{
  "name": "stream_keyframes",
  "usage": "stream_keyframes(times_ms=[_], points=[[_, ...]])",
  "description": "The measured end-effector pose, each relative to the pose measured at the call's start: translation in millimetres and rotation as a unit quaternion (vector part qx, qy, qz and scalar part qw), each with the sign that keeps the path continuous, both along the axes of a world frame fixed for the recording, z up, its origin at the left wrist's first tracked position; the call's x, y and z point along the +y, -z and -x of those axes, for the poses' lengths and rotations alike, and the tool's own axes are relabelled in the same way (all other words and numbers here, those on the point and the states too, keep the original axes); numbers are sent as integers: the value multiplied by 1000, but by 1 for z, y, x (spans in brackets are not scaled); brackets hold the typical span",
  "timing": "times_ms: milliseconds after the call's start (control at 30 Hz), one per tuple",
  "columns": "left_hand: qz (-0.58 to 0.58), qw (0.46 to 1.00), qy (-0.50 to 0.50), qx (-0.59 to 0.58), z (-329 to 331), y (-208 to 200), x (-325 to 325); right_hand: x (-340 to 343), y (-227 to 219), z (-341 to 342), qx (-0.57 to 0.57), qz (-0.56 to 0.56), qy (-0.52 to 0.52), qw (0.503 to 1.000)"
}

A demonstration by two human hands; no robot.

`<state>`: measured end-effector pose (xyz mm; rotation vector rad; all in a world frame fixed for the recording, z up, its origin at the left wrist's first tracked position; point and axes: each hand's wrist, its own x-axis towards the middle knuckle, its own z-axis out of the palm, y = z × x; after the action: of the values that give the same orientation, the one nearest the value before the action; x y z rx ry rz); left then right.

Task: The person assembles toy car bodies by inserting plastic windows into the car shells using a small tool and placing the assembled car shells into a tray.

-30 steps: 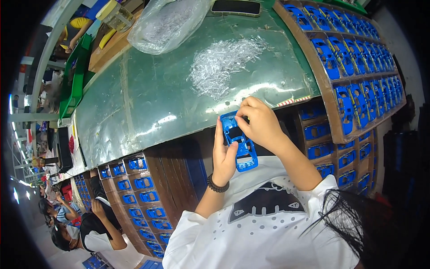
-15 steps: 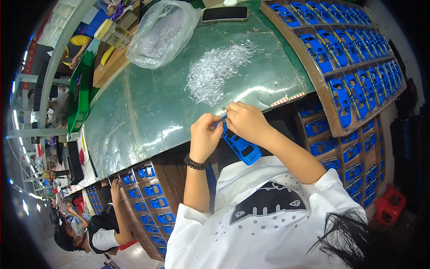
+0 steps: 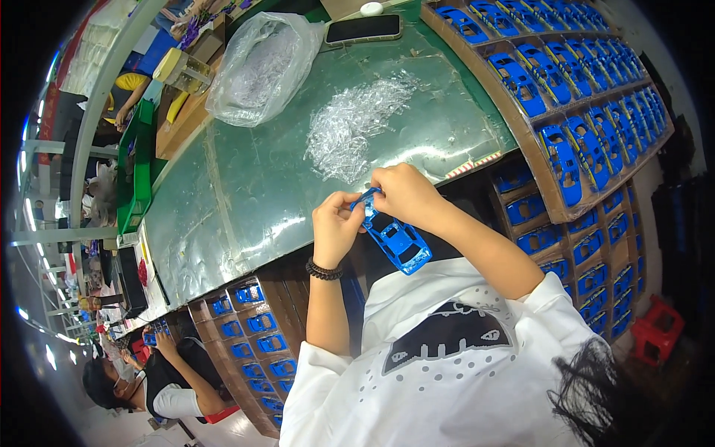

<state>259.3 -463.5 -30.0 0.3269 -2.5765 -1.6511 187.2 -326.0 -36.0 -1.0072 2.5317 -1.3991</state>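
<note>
A blue plastic toy car body (image 3: 401,243) with open window holes hangs between my hands, just off the table's near edge. My left hand (image 3: 337,223) pinches its far end from the left. At the same end, my right hand (image 3: 402,192) is closed on it from above and the right. Whether a small part sits between the fingertips is hidden. Beyond my hands, a loose pile of small clear plastic pieces (image 3: 357,123) lies on the green table (image 3: 253,201).
A clear bag (image 3: 261,71) of similar pieces and a phone (image 3: 363,29) lie at the back. Trays of blue car bodies (image 3: 555,89) stand at right, with more trays (image 3: 249,328) below left. A co-worker (image 3: 160,380) sits at lower left; a red stool (image 3: 655,331) stands at lower right.
The car body has turned slightly, showing more of its top, while both hands keep hold of its far end. The co-worker's hand has moved left and now holds a blue piece.
</note>
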Motion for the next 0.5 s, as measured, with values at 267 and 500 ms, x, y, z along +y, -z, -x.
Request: stream_keyframes(times_ms=[267,500], points=[[-105,986,120,-53,27,4,21,31,2,-3,-16,16,78,997],[-167,855,491,13,27,8,107,176,4,-82,-18,147,358,922]])
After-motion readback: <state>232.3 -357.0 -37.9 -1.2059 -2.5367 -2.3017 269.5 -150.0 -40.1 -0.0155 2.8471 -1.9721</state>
